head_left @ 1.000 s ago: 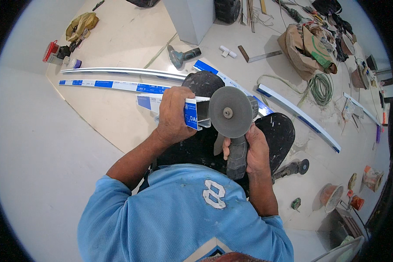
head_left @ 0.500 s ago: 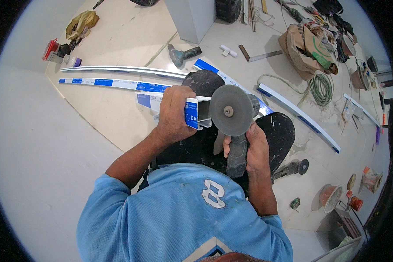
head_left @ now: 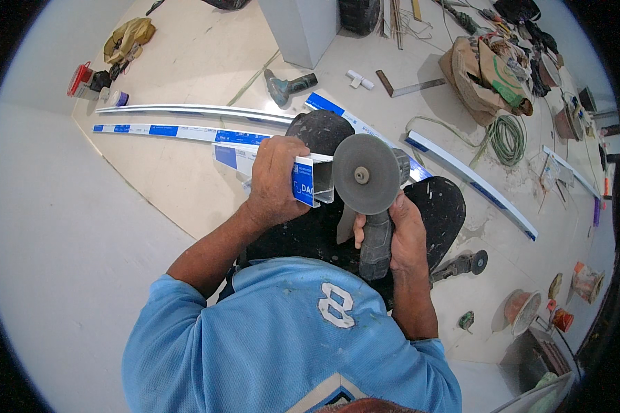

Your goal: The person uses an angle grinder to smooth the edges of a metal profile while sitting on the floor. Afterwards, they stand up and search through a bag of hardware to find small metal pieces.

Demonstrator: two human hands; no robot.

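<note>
While holding a hollow, box-shaped white profile [head_left: 303,180] under white-and-blue film with the left grip [head_left: 275,177], clasps a dark grey angle grinder [head_left: 375,256] by its handle in the right grip [head_left: 408,234]. Printed across the film's blue patches with white lettering; square-edged and hollow just right of the left grip, jutting out on its left too. Fitted, above the right grip, with a flat, round, matt grey disc [head_left: 366,174], close beside the profile's open end; impossible to tell whether touching. Lying beyond the left grip on a smooth, pale floor [head_left: 186,179]: a long, slim white-and-blue strip [head_left: 179,132], likewise printed. Well beyond the right grip, to its right: a coil of pale green cable [head_left: 507,141] and a crumpled brown paper sack [head_left: 470,76]. Below both grips: a light-blue knit shirt [head_left: 255,330] bearing a white, dark-edged numeral.
</note>
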